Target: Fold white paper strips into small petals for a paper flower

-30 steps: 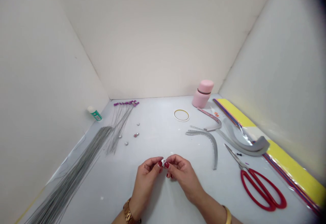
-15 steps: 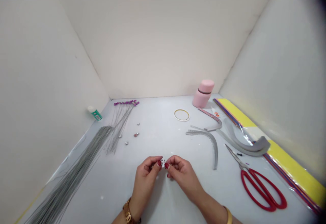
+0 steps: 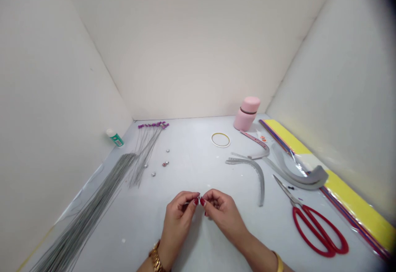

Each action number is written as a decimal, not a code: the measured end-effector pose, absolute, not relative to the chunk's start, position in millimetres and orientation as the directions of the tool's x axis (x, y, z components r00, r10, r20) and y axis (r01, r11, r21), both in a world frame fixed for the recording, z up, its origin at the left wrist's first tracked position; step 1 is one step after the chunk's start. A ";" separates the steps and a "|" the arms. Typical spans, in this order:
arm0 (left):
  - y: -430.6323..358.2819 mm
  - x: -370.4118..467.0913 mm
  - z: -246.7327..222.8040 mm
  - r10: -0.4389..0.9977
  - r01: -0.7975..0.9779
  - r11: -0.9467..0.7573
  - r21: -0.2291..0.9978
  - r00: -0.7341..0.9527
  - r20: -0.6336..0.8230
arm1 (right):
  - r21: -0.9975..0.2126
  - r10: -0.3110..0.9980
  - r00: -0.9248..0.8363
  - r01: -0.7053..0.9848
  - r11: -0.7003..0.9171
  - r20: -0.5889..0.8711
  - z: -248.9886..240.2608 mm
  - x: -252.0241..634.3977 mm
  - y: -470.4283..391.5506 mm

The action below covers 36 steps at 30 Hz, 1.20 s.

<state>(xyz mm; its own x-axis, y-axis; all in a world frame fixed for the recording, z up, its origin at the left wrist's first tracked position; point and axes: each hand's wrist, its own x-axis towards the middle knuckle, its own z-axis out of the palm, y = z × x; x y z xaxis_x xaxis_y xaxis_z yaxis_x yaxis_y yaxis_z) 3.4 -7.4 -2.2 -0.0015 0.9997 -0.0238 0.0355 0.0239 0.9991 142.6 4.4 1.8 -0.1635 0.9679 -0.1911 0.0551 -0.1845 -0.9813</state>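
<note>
In the head view, my left hand (image 3: 179, 215) and my right hand (image 3: 223, 213) meet low in the middle, over the glossy white counter (image 3: 192, 169). Both are closed at the fingertips, pinching a tiny silvery-white piece (image 3: 199, 199) between them; my fingers hide most of it, so I cannot tell its shape. I have a gold link watch (image 3: 157, 259) on my left wrist and a smooth gold bangle (image 3: 279, 262) on my right.

Out to my left lies a long bundle of thin grey wires (image 3: 89, 206). Near its far end, thin stems with purple tips (image 3: 153, 125) are fanned out. Between those stems and my hands are a few small silver pieces (image 3: 154, 174), with one small reddish piece (image 3: 164, 164) among them. A green-and-white tube (image 3: 115, 138) is at the left wall.

Farther off, a flat white-and-yellow ring (image 3: 229, 141) lies near a pink lidded bottle (image 3: 246, 114), which stands upright. To my right are a pink strip with dark spots (image 3: 255, 140), curved narrow grey strips (image 3: 260, 177) and a wider curved grey strip (image 3: 309, 181). Red-handled metal scissors (image 3: 320, 231) lie just beside a small black piece (image 3: 291, 188). Long yellow sheets in clear plastic (image 3: 352, 202) run along the right wall.
</note>
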 end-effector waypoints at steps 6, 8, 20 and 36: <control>-5.6 3.5 -1.6 0.978 -0.123 0.206 0.971 0.045 -0.202 | -0.983 0.966 -0.179 0.022 -0.183 -0.184 1.7 143.8 6.2; -5.4 4.6 -1.2 0.962 -0.192 0.270 0.943 0.080 -0.259 | -0.982 0.963 -0.196 -0.005 -0.190 -0.185 4.3 143.6 6.1; -4.2 8.4 -2.0 0.917 -0.525 0.392 0.756 0.156 -0.367 | -0.949 0.937 -0.274 -0.166 -0.268 -0.216 0.4 145.1 4.2; -5.2 8.3 2.6 0.924 -0.551 0.378 0.744 0.170 -0.344 | -0.931 0.928 -0.267 -0.188 -0.313 -0.259 6.4 144.8 4.1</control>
